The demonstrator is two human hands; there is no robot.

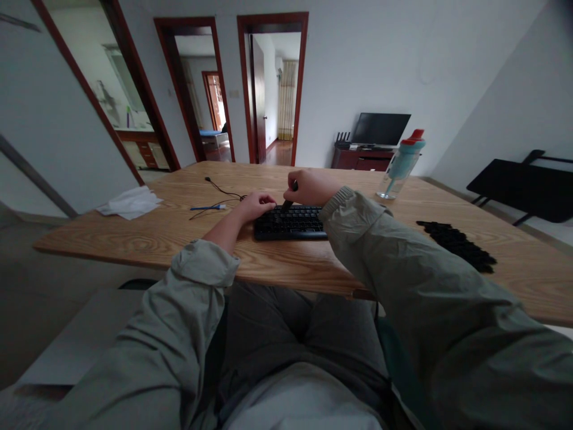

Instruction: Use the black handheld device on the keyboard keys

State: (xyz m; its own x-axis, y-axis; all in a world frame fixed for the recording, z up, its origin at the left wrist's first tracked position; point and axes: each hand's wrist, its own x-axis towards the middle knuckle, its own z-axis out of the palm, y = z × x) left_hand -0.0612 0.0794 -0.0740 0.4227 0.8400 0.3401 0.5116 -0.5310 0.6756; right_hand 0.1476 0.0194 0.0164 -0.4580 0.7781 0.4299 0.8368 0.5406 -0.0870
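A black keyboard lies on the wooden table in front of me, partly hidden by my right sleeve. My right hand is closed around a dark tool, whose lower end points down at the keys on the keyboard's left part. Over the keyboard's upper left corner rests my left hand, fingers bent and close together; whether they hold anything is too small to tell. To the left of that hand are a blue brush with a pale tip and a thin black cable.
A crumpled white cloth lies at the table's left end. A clear bottle with a red and teal lid stands at the back right. Nearer, on the right, is a bunch of black items. The wooden table's front edge is close to my lap.
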